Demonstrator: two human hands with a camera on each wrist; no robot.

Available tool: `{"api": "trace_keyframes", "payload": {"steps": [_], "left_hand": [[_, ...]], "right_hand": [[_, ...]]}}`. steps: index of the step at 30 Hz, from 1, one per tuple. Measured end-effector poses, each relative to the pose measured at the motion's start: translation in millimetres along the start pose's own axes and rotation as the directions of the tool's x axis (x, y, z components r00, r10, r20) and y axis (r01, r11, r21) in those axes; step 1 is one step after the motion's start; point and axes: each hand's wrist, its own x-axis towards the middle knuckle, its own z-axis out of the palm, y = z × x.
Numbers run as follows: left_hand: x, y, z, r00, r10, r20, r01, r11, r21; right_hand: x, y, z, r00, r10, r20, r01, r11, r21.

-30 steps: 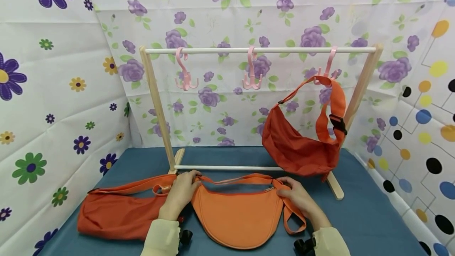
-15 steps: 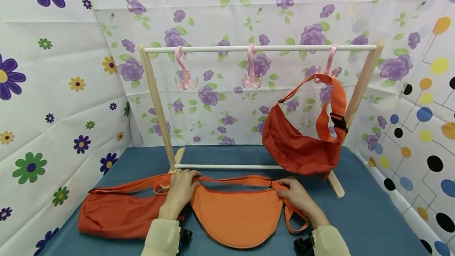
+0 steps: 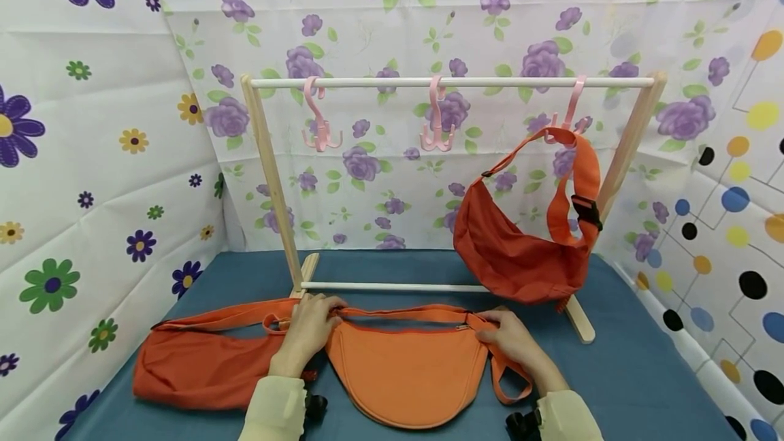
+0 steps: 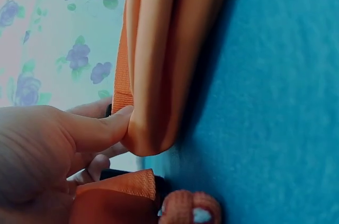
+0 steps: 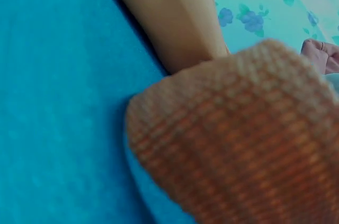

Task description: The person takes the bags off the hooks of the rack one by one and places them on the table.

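An orange half-moon bag (image 3: 410, 373) lies flat on the blue cloth, its strap along the top. The left hand (image 3: 306, 329) pinches its left corner; in the left wrist view the thumb of that hand (image 4: 47, 144) presses on the orange bag (image 4: 153, 75) by a black buckle. The right hand (image 3: 514, 339) grips the right corner, where a strap loop (image 3: 511, 386) hangs down. In the right wrist view the orange strap (image 5: 238, 128) covers much of the picture, in front of the bag (image 5: 169, 17), hiding most of that hand.
A red-orange bag (image 3: 202, 366) lies left of the left hand. Behind stands a rack with a white rail (image 3: 380, 82). Two pink hooks (image 3: 318, 124) hang bare; a third (image 3: 572, 104) carries a red bag (image 3: 520, 257) at the right. A low bar (image 3: 392, 287) joins the legs.
The left hand and the orange bag's left corner have shifted very slightly left. Both hands keep their hold, and the right strap loop has swung a little to the right.
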Motion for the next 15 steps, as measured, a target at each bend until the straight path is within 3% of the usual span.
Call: {"api": "trace_keyframes", "payload": {"steps": [7,15], "left_hand": [[-1.1,-2.3,0.9,1.000,0.021,0.002,-0.021,1.000,0.011],[-1.5,-0.8,-0.2,0.999,0.036,-0.014,-0.035,0.999,0.036]], "right_hand": [[-0.5,-2.7,0.7,0.999,-0.026,-0.021,0.023,0.995,-0.096],[-1.9,-3.0,0.0,0.997,-0.074,0.002,0.074,0.994,-0.080]]}}
